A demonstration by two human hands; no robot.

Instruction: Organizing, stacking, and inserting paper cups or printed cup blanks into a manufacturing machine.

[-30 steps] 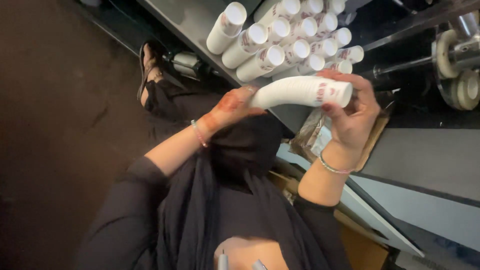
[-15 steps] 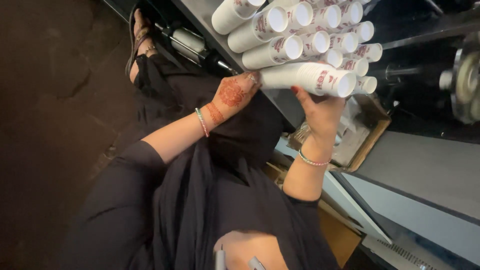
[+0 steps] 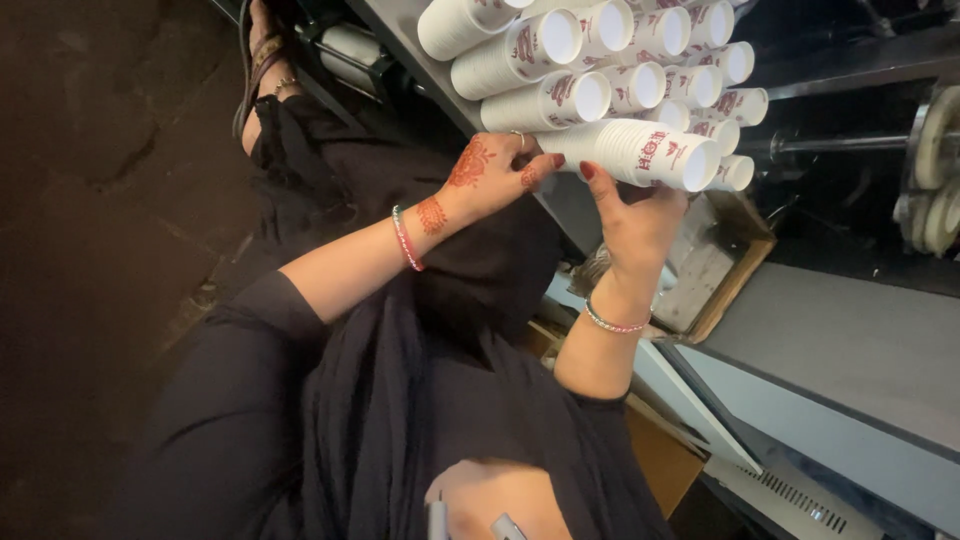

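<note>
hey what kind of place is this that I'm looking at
Probably a paper cup workshop or small factory. Long nested stacks of white paper cups lie piled on a grey metal bench, with machine rollers beside them, and both hands hold another cup stack.

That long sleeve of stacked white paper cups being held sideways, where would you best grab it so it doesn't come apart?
The stacked sleeve of white paper cups lies on its side, so grip it near both ends, coming from below. The right hand cradles the open-mouth half from underneath; the left hand steadies the narrow base end. A long, loose stack would likely sag or separate if held at one end only.
</note>
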